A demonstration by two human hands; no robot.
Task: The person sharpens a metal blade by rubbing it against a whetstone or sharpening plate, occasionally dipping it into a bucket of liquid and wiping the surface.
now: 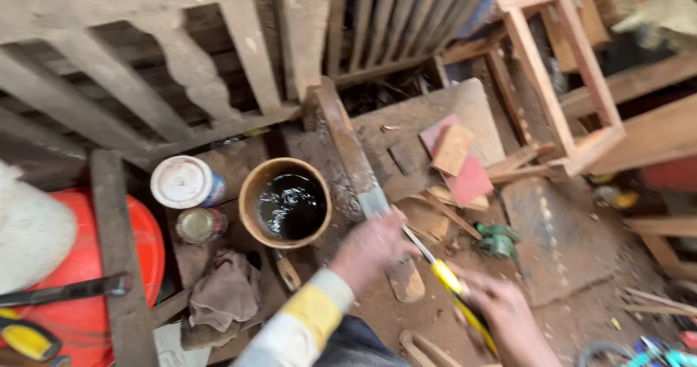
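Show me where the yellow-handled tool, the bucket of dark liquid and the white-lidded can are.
yellow-handled tool (451,280), head view, on the yellow handle near the right hand.
bucket of dark liquid (250,193), head view, on its tan left rim.
white-lidded can (181,182), head view, on the middle of the lid.

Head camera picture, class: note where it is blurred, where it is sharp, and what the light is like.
Head view: both hands smear with motion blur, the left hand on a plank and the right hand gripping a yellow-handled tool; the bucket of dark liquid is sharper, with glints on its surface; light is soft and even, without hard shadows.
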